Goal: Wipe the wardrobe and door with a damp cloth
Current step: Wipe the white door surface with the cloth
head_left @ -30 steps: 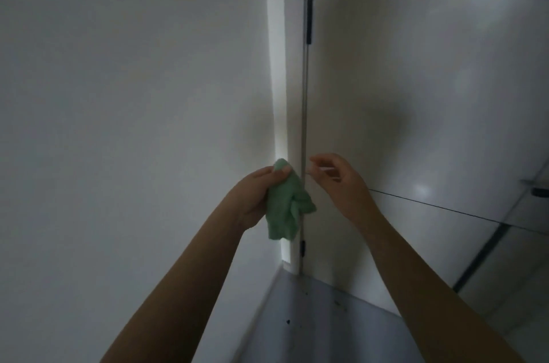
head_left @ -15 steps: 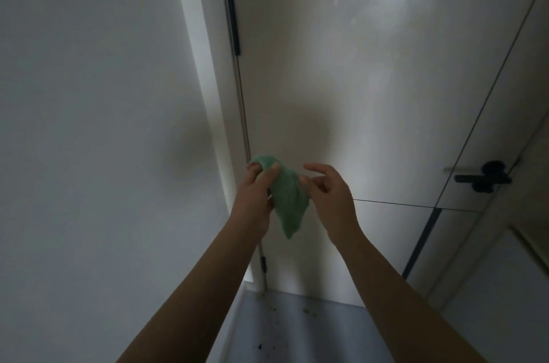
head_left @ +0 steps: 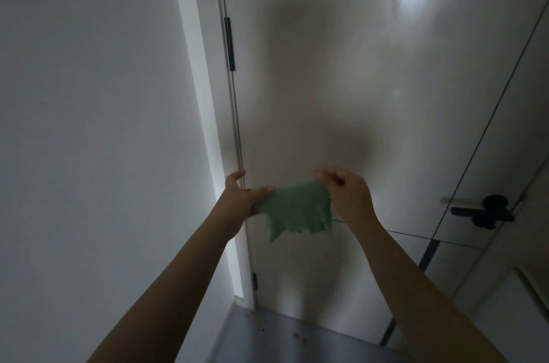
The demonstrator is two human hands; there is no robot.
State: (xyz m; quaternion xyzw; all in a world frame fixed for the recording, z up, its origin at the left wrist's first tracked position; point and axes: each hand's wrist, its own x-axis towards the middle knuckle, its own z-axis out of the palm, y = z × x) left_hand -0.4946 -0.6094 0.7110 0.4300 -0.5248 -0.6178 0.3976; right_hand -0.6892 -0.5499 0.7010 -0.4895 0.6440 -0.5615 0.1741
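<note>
**Cloth handling: soft, light, limp**

I hold the green cloth (head_left: pixel 298 212) spread in front of the door (head_left: pixel 341 95). My left hand (head_left: pixel 242 196) pinches its left edge; my right hand (head_left: pixel 347 193) pinches the top right corner. I judge it floppy: grip the edges, then bunch it.

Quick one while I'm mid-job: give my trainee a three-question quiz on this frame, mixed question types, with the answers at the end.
1. True or false: the green cloth is pressed flat against the door.
2. Multiple choice: which hand holds the cloth? A) left hand only B) right hand only C) both
3. Fill in: the dark door handle lies to the ___ of the hands.

Key:
1. False; it hangs spread between the hands, in front of the door.
2. C; each hand holds one upper corner.
3. Right.
</note>
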